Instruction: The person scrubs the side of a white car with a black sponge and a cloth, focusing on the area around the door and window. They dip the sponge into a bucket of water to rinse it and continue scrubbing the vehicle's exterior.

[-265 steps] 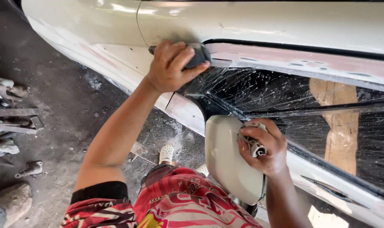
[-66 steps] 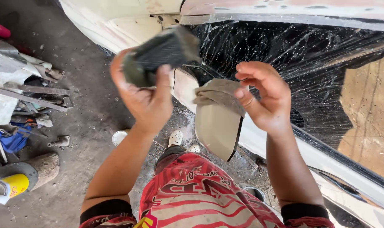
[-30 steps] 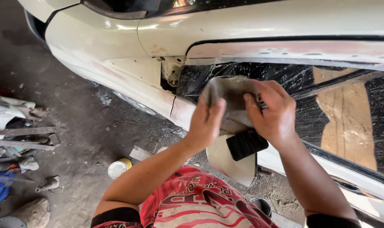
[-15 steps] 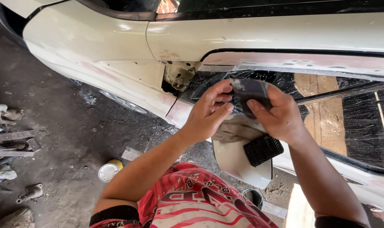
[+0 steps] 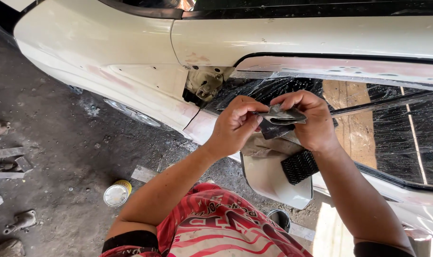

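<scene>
My left hand (image 5: 235, 124) and my right hand (image 5: 311, 119) both pinch a folded sheet of grey sandpaper (image 5: 280, 119) held between them at chest height. Just under the hands a white car mirror cover (image 5: 273, 178) rests on my lap, with a black ribbed sanding block (image 5: 300, 166) lying on it. Behind the hands is a white car body (image 5: 131, 62) with a sanded pinkish door edge (image 5: 340, 71) and an opening covered in black plastic film (image 5: 407, 143).
A small yellow tin with a silver lid (image 5: 116, 192) stands on the dirty concrete floor (image 5: 59, 143) at my left. Metal scraps and tools (image 5: 4, 159) lie at the far left. A bare door hinge (image 5: 207, 83) shows on the car.
Both hands have come slightly lower and now fold the sandpaper between them. The sanding block still lies on the mirror cover. The view has shifted a little.
</scene>
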